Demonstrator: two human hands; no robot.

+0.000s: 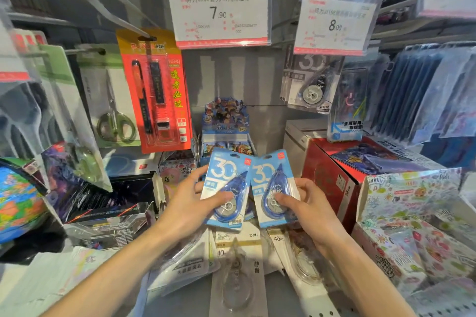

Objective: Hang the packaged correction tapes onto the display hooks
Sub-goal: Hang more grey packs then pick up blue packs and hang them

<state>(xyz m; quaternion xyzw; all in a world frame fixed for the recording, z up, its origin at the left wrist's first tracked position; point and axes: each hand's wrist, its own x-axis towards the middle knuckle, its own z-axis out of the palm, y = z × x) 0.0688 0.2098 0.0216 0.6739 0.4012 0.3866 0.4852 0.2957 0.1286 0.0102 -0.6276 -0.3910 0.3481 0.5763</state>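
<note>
Two blue packaged correction tapes marked "30" are held side by side at the centre. My left hand (192, 201) grips the left pack (224, 177) with the thumb on its blister. My right hand (307, 203) grips the right pack (270, 180) the same way. Above them a price tag reading 7.90 (219, 9) fronts a display hook whose rod is hidden behind it. To the right, a grey "30" correction tape pack (310, 85) hangs under the 8.00 tag (334, 24). More white correction tape packs (238, 265) lie on the shelf below my hands.
A red pen set card (154, 90) and a scissors pack (113, 100) hang at the left. A cartoon card box (226, 123) stands behind the held packs. Red cartons (332, 177) and a floral box (412, 221) crowd the right, a globe (18, 201) the left.
</note>
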